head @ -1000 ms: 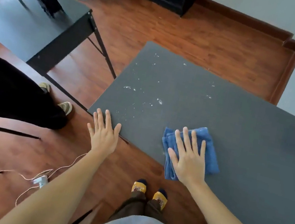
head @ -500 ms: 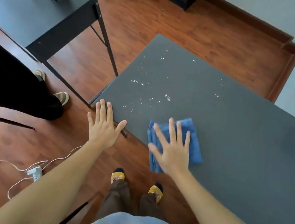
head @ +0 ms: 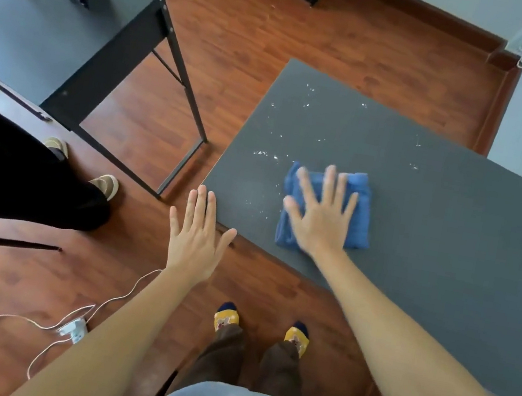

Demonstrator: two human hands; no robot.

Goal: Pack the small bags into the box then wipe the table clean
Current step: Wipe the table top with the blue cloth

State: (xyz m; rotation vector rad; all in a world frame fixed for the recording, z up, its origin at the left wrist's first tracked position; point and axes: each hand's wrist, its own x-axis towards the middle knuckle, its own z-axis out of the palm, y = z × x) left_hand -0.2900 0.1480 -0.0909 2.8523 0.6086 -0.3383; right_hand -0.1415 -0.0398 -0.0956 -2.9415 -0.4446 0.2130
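Note:
A folded blue cloth (head: 359,211) lies on the dark grey table (head: 446,236) near its left front corner. My right hand (head: 320,216) presses flat on the cloth with fingers spread, slightly blurred. White crumbs (head: 276,147) are scattered on the table beyond and left of the cloth. My left hand (head: 196,235) is open with fingers apart at the table's left front edge, its fingertips at the corner, holding nothing. No small bags or box are in view.
A second black table (head: 55,35) stands to the left across a strip of wooden floor. Another person's dark-trousered legs and shoes (head: 106,184) are at the left. A white cable with a plug (head: 74,332) lies on the floor. My own feet (head: 262,327) stand by the table.
My right hand has slid the cloth left along the front edge, then away from me towards the crumbs. My left hand has stayed at the table's corner.

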